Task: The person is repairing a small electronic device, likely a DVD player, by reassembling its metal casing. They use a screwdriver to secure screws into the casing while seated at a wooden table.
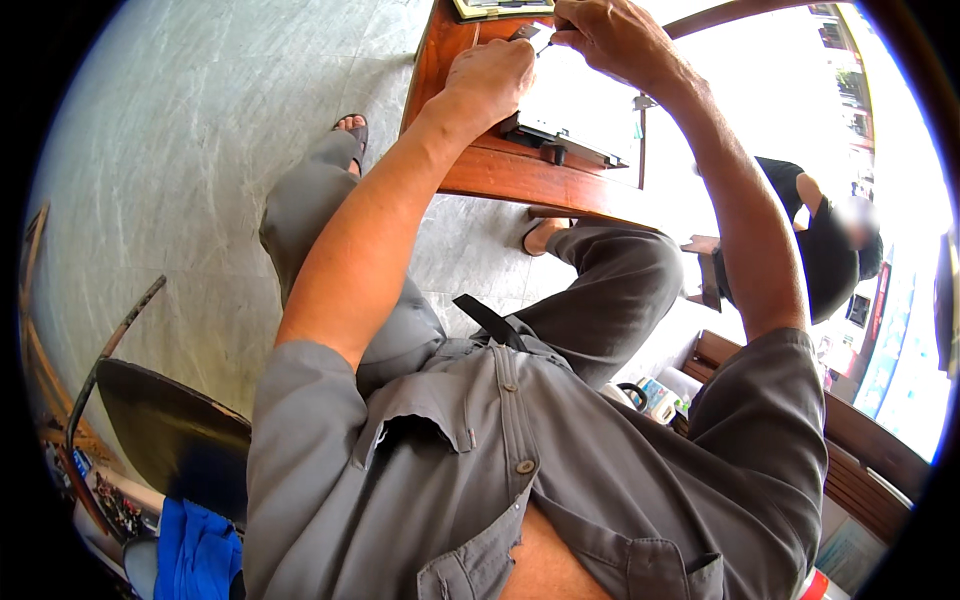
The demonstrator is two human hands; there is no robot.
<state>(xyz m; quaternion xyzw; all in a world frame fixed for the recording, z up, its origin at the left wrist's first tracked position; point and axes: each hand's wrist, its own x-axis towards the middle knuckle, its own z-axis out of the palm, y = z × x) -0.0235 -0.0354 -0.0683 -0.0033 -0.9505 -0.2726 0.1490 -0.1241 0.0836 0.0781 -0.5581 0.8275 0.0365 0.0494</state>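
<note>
A white, flat-topped device (585,105) with a dark lower edge lies on the reddish-brown wooden table (545,182); glare washes out most of its surface. My left hand (492,78) is closed at its left side, fingertips against a small dark and silvery piece (532,36). Just right of it, my right hand (612,38) pinches a thin dark tool (562,30), perhaps a screwdriver, whose tip reaches toward that piece. The fingers hide most of the tool, and whether the left hand grips the piece or only steadies it is unclear.
A yellow-edged case (505,9) sits at the table's far edge. To the right, a person in black (835,245) is bent over. A white jug (655,398) stands by a dark wooden bench (870,445). At lower left are a dark chair (170,430) and blue cloth (198,550).
</note>
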